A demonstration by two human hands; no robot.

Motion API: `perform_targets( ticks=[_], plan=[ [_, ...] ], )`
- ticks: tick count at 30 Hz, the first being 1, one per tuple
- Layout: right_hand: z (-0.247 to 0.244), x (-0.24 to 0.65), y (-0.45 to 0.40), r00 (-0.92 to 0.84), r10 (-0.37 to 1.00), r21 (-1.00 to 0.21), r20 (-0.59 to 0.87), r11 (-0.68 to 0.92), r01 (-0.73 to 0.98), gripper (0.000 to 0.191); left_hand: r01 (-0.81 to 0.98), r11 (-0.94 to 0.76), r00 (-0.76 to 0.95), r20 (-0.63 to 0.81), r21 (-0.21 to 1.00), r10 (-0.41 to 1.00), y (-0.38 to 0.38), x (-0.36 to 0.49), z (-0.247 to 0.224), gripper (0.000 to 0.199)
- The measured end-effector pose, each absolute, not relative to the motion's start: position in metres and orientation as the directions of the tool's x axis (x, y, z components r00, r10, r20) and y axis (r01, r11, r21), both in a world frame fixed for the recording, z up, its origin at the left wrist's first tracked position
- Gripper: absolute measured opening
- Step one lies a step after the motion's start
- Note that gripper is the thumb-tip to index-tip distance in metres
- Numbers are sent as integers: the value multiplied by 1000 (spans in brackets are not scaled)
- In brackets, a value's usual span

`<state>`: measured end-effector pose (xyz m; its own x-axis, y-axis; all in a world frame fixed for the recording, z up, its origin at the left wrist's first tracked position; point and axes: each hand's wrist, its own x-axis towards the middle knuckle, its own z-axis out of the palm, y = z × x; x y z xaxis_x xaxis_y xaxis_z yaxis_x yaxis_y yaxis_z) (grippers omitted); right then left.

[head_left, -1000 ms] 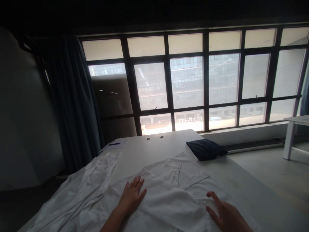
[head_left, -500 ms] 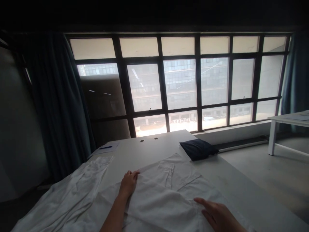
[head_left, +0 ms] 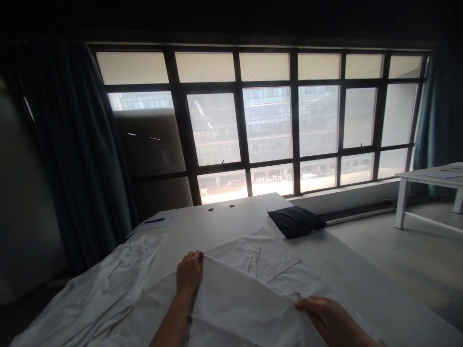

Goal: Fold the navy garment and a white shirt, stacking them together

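Observation:
A white cotton garment [head_left: 260, 255] lies spread on the table, with stitched seams and a pocket-like panel. My left hand [head_left: 188, 272] is shut on its edge, and my right hand [head_left: 323, 315] pinches the same layer farther right. Between them, a raised fold of cloth [head_left: 238, 308] stretches taut. A long, crumpled part of the garment, possibly a sleeve [head_left: 94, 289], spreads off the table's left side. The cloth hides the table beneath my hands.
The white table [head_left: 217, 217] has two round holes. A navy cushion [head_left: 294, 221] lies at its far right, and a paper sheet with a blue pen [head_left: 155, 221] at its far left. A second white table [head_left: 430, 178] stands right, before large windows.
Both hands have closed on the cloth and lifted its edge into a taut fold. My right hand has moved left and closer to my left hand. The view has shifted slightly.

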<state>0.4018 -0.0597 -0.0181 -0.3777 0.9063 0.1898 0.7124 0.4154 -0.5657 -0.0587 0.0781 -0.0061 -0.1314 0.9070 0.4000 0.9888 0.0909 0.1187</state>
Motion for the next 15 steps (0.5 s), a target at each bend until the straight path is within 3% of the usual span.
perform_targets(
  ticks=[4,8,11,15],
  plan=[
    [-22,401,-58,-344,928,-461,142,369,807,36,989,82,-122,357,125,926,82,-60,-11,31],
    [-31,402,-57,-351,871,-260,343,447,856,38,990,74,-109,335,117,936,81,-59,-16,33],
    [-35,397,-58,-491,745,-119,450,596,794,43,993,59,-88,320,99,943,78,-56,-19,35],
    [-41,386,-55,-755,489,64,437,820,568,53,994,46,-72,282,97,957,74,-54,-20,45]
  ],
)
